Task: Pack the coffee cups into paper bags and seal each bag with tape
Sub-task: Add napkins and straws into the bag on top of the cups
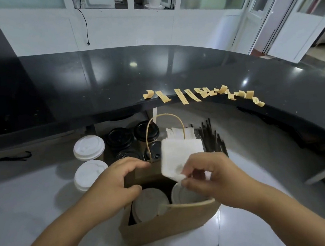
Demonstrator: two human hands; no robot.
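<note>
Grey counter; right grip (207, 176) (pinching) on napkin (179, 157)

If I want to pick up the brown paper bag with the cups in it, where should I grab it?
Probably by the two loop handles. The far handle stands upright above the paper bag, so reach down from above and hook your fingers through it. The near handle lies folded over the white-lidded cups inside, so lift it first. Holding both should keep the bag level.
</note>
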